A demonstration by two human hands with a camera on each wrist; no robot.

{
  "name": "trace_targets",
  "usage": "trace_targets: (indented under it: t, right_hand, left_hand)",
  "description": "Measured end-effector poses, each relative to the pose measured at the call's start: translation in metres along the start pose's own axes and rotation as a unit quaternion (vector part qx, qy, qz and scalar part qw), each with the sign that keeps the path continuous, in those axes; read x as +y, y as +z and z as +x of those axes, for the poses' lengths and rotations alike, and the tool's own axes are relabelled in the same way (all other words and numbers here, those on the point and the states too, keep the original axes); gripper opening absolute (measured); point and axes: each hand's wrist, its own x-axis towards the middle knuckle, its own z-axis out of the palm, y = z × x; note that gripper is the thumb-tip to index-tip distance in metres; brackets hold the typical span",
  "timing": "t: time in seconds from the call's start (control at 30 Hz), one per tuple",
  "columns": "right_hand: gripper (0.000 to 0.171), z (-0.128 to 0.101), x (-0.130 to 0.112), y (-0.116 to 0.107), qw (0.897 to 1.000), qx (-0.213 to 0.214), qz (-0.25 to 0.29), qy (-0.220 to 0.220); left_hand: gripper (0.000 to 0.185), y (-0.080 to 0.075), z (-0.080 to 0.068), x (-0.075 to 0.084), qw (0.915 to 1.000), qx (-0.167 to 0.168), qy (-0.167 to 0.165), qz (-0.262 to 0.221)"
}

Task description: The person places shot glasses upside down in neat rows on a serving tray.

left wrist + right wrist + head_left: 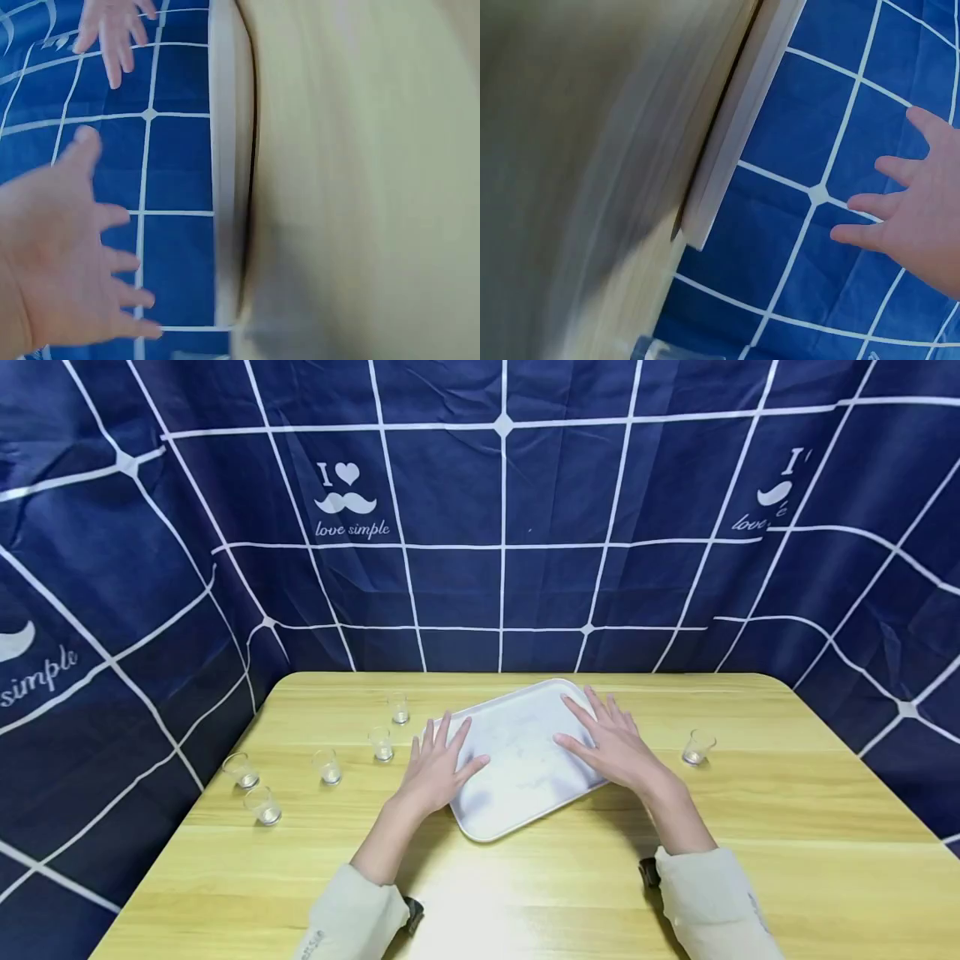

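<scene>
A white rectangular tray [517, 768] lies at a slant on the wooden table. My left hand [435, 768] hovers over its left end with fingers spread. Over the right end is my right hand [615, 747], fingers also spread and holding nothing. The left wrist view shows a gap between my left hand [67, 255] and the tray's side [229, 172], with the right hand [111, 30] at the top. Likewise, the right wrist view has my right hand [922, 202] apart from the tray [742, 127].
Several small clear glasses stand left of the tray, among them one near the back [398, 708] and one toward the front [263, 806]. Another glass [698, 747] is on the right. Blue checked cloth [450, 585] surrounds the wooden table [787, 827] behind and at both sides.
</scene>
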Motion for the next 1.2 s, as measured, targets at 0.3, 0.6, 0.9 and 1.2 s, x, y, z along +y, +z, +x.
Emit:
trace_targets:
  t: [0.3, 0.6, 0.9, 1.2]
  right_hand:
    - [0.069, 0.009, 0.033, 0.008, 0.996, -0.036, 0.081, 0.018]
    - [0.072, 0.007, 0.068, 0.018, 0.996, -0.050, 0.062, 0.038]
    - [0.074, 0.005, 0.078, 0.033, 0.999, -0.039, 0.019, 0.015]
    - [0.078, -0.002, 0.083, 0.047, 0.999, -0.001, -0.002, 0.041]
  left_hand:
    - [0.076, 0.020, -0.002, -0.026, 0.9992, -0.009, -0.020, 0.033]
    - [0.081, 0.033, -0.011, -0.025, 0.9980, -0.043, -0.017, 0.043]
    - [0.078, 0.043, -0.015, -0.019, 0.9991, -0.020, -0.013, 0.036]
    - [0.085, 0.044, -0.016, -0.019, 0.9988, -0.028, -0.021, 0.033]
